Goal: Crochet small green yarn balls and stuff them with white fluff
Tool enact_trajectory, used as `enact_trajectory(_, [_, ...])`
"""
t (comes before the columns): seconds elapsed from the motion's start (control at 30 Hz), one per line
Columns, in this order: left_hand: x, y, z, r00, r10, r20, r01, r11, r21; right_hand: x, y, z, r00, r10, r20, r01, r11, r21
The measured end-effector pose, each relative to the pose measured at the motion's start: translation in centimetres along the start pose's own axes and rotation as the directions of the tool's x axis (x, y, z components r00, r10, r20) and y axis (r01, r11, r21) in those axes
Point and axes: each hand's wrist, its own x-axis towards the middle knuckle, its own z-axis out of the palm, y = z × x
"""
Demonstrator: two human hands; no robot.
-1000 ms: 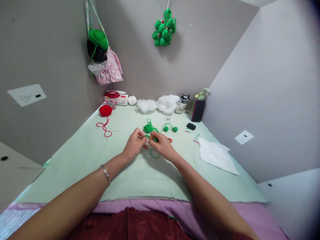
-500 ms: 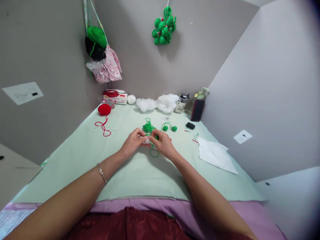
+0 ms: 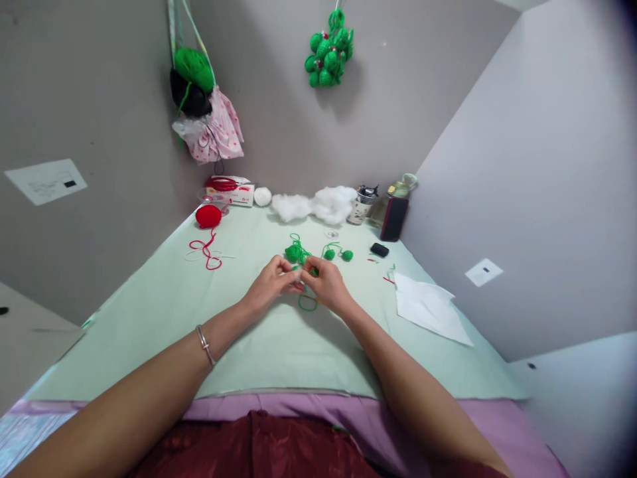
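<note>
My left hand (image 3: 271, 285) and my right hand (image 3: 326, 282) meet over the middle of the table, fingertips almost touching. Between them is a small tuft of white stuffing (image 3: 298, 273) with bits of green crochet work around it. The left fingers are closed round the green piece and the stuffing. Thumb and fingers of the right hand pinch at the same spot, partly hiding the piece. A loop of green yarn (image 3: 308, 303) hangs below the fingers. Just beyond them lies a green yarn ball (image 3: 293, 253), and two small green balls (image 3: 329, 254) (image 3: 347, 255) sit to its right.
A red yarn ball (image 3: 208, 216) lies at the left. White stuffing (image 3: 333, 205), a white ball (image 3: 262, 196), a cup (image 3: 359, 211) and a dark upright device (image 3: 395, 218) line the back. White sheets (image 3: 430, 309) and a black case (image 3: 379, 249) are at the right.
The fingers have shifted slightly, and less of the white stuffing shows between them. The whole view has moved very little.
</note>
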Motion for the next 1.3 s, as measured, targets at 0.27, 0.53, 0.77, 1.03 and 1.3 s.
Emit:
enact_trajectory(0.27, [0.7,-0.7,-0.4,0.997,0.075,-0.020,-0.074,0.995,0.072,-0.3,-0.8,-0.7,0.996,-0.002,0.092,-0.013,0.986,0.168])
enact_trajectory(0.53, [0.9,-1.0,-0.5,0.991,0.126,-0.054,-0.119,0.986,0.118,0.0,-0.1,0.7,0.999,0.032,0.041,-0.040,0.979,0.199])
enact_trajectory(0.77, [0.4,0.0,-0.9,0.996,0.084,0.038,-0.086,0.995,0.055,0.0,-0.1,0.7,0.997,0.061,-0.042,-0.054,0.985,0.162])
enact_trajectory(1.03, [0.8,-0.4,-1.2,0.999,0.020,-0.029,-0.019,0.999,0.042,-0.7,-1.2,-0.7,0.986,-0.070,0.153,0.050,0.990,0.133])
enact_trajectory(1.3, [1.3,-0.7,-0.9,0.993,-0.106,-0.043,0.105,0.994,-0.038,-0.7,-0.8,0.5,0.991,-0.103,0.083,0.102,0.995,0.022])
